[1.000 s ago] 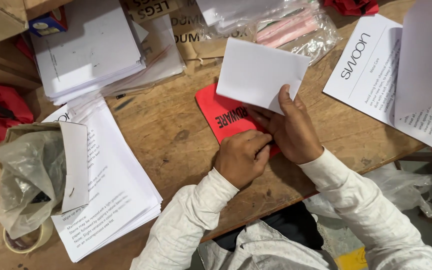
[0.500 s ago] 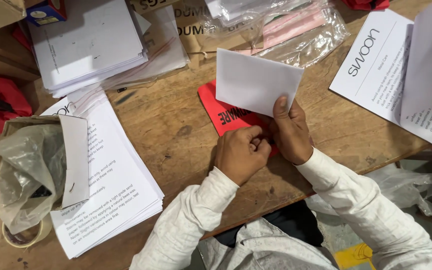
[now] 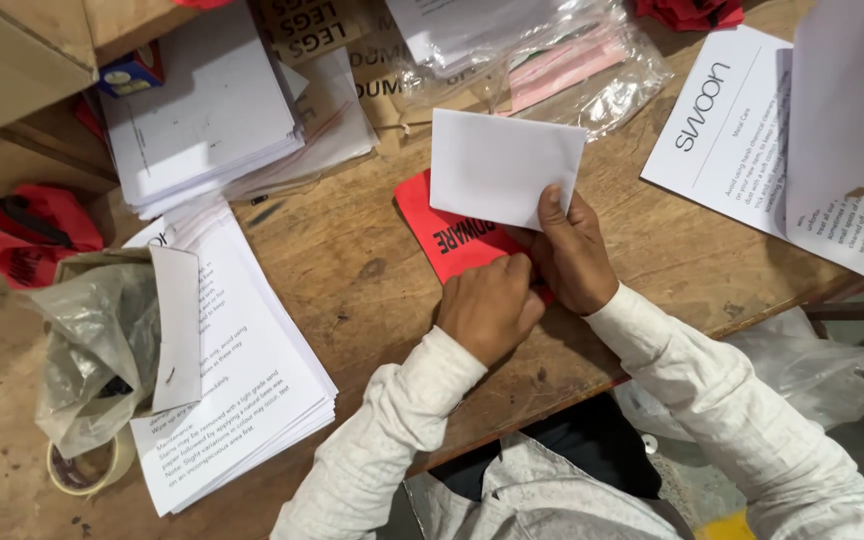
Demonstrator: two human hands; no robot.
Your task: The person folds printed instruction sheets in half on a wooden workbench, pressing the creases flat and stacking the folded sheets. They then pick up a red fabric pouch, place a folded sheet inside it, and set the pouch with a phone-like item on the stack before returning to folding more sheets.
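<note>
While the right hand (image 3: 574, 262) pinches the lower edge of a folded white sheet (image 3: 505, 166) between thumb and fingers and holds it tilted up off the worktop (image 3: 352, 280), the left hand (image 3: 487, 308) is curled shut beside it, knuckles up, pressing at the near edge of a red pouch (image 3: 449, 232) that lies flat under both hands. Whether the left fingers actually grip the pouch or the sheet's lower corner I cannot tell; they are tucked out of sight.

Judging by how things lie, the sheet is already folded, and it is not yet inside the pouch: nearly all of it stands clear above the red fabric. So the work looks to be at its middle, paper ready, pouch not filled.

Much remains around it. One thick stack of printed sheets (image 3: 242, 390) sits to the left, another pile (image 3: 207, 125) further back, and loose printed pages (image 3: 742, 130) lie to the right, all unfolded. Other red pouches (image 3: 37, 235) rest at the left edge, near a crumpled plastic bag (image 3: 97, 340) and a roll of tape (image 3: 87, 465).
</note>
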